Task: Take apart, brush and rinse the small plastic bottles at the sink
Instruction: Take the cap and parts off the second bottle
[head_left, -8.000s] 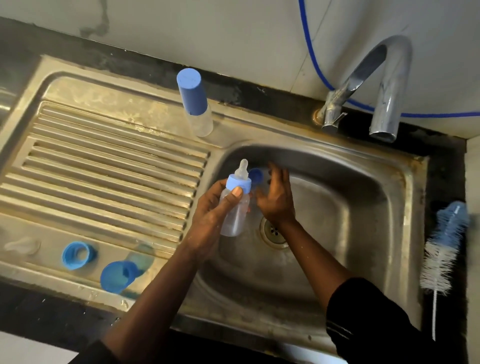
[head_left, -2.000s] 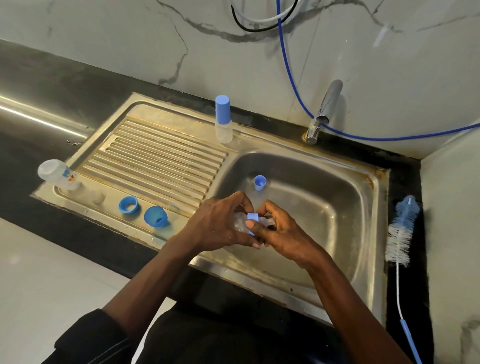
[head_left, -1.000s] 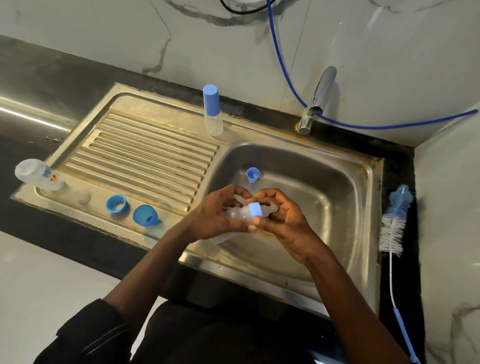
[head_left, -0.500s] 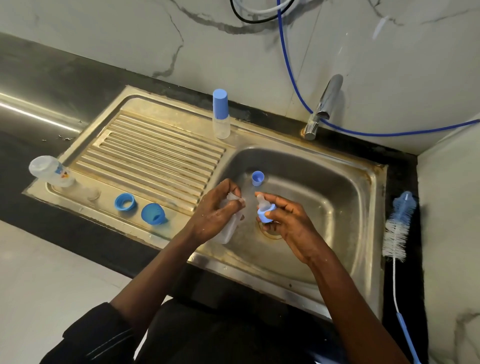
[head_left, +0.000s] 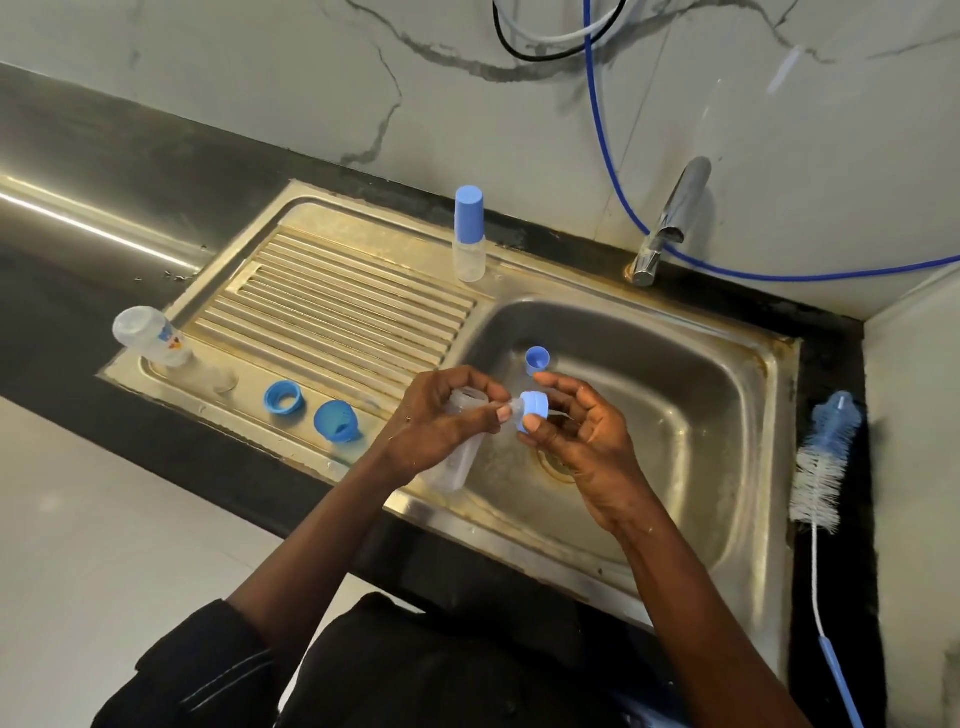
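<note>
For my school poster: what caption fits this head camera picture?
Over the sink, the left hand holds a clear bottle while the right hand pinches the blue teat ring.

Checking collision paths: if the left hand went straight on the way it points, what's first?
Probably the blue teat collar held in the right hand, directly ahead of the left hand, which grips the clear bottle. Gap looks tiny; depth unclear.

Drainboard's (head_left: 337, 306) front left corner: a bottle (head_left: 150, 338); right of it a ring (head_left: 283, 397), then a cap (head_left: 336, 421). Sink's (head_left: 571, 286) back rim, left of the tap (head_left: 670, 223): a capped bottle (head_left: 469, 236). In the basin (head_left: 701, 374), a small cap (head_left: 537, 359). Right of the sink, a brush (head_left: 823, 457) on the tabletop (head_left: 130, 156).
</note>
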